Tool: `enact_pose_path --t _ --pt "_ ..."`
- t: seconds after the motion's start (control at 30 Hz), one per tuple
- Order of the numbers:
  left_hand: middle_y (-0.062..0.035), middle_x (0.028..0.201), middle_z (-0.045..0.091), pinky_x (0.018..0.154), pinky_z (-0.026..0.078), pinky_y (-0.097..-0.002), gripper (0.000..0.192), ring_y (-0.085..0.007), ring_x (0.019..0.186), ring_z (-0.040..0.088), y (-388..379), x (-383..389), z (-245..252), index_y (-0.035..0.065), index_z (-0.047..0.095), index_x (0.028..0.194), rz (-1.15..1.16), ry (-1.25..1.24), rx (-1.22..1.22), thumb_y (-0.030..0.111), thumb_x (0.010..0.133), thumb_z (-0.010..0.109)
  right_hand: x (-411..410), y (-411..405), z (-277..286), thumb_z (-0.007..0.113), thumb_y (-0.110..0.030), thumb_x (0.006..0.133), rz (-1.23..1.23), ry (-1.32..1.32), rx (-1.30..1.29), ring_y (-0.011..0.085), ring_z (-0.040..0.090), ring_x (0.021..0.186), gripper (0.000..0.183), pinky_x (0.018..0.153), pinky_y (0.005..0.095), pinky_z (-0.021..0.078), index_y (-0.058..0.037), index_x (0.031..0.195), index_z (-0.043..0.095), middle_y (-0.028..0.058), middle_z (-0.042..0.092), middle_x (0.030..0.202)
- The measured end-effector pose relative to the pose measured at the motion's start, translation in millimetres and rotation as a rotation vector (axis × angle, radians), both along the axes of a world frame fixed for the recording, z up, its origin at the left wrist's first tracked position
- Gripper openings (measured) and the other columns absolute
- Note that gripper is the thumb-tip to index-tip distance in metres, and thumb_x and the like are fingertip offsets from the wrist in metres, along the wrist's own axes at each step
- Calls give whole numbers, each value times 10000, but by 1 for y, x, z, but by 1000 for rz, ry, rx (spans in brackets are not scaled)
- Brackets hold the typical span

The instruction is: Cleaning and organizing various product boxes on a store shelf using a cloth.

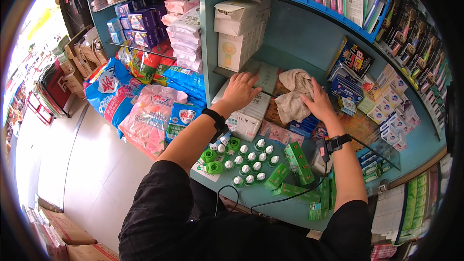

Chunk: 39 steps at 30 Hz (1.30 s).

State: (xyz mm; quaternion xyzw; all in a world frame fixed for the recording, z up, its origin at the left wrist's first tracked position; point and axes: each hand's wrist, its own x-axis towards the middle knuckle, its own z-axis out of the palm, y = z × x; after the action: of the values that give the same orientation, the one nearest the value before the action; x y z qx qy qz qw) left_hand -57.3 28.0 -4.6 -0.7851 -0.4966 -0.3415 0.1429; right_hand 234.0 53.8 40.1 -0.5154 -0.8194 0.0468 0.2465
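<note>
My left hand (240, 90) lies with spread fingers over the white boxes (247, 112) on the shelf, holding nothing. A crumpled beige cloth (295, 96) is under the fingers of my right hand (319, 99), which presses its right side; the thumb rests on the cloth's front. A grey-green box (267, 76) lies between my left hand and the cloth. Nearer to me on the counter stand several green bottles with white caps (251, 157), beside round green plastic pieces (214, 167) and green cartons (299, 163).
Laundry detergent bags (146, 117) stand at the left. Tall white boxes (237, 36) are stacked at the back. A glass shelf edge (377, 156) runs at the right, near small packets and boxes (389, 116). A black cable (282, 200) hangs from my right wrist across the counter.
</note>
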Motion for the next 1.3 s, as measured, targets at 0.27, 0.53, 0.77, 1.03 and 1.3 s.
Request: enact_pose_path --t 0.27,0.53,0.77,1.03,1.3 --pt "-140 1277 459 1018 269 -406 450 -299 1210 388 -3 2 -1 47 459 1223 8 42 -34 353 894 446 -33 12 5 548 -517 782 -19 -168 -23 388 230 1300 643 1029 460 273 -232 1336 387 142 270 1425" --pt "-185 1320 403 1050 236 -424 609 -338 1250 341 -2 4 4 1 396 1256 4 81 -136 393 807 520 -82 18 -1 572 -251 801 171 -86 107 331 420 1159 419 969 403 349 -192 1214 528 126 458 1284" --pt "-186 1366 344 1072 192 -403 757 -318 1287 288 -6 4 10 -16 332 1309 68 130 -249 477 776 547 -75 -9 13 579 -207 806 244 101 10 294 584 926 301 814 348 456 -131 1096 593 131 620 987" --pt "-192 1268 447 1025 272 -410 717 -334 1211 381 -9 11 29 -10 434 1239 67 131 -226 569 817 459 -13 38 72 422 -98 870 8 1252 -343 231 596 841 222 748 331 470 -8 1016 563 118 615 938" --pt "-182 1241 459 991 307 -419 654 -326 1174 408 33 17 30 54 492 1212 -87 146 -285 587 850 378 -26 62 49 572 -440 784 -142 -103 -273 333 364 1250 743 1019 362 307 -31 1347 312 213 385 1339"
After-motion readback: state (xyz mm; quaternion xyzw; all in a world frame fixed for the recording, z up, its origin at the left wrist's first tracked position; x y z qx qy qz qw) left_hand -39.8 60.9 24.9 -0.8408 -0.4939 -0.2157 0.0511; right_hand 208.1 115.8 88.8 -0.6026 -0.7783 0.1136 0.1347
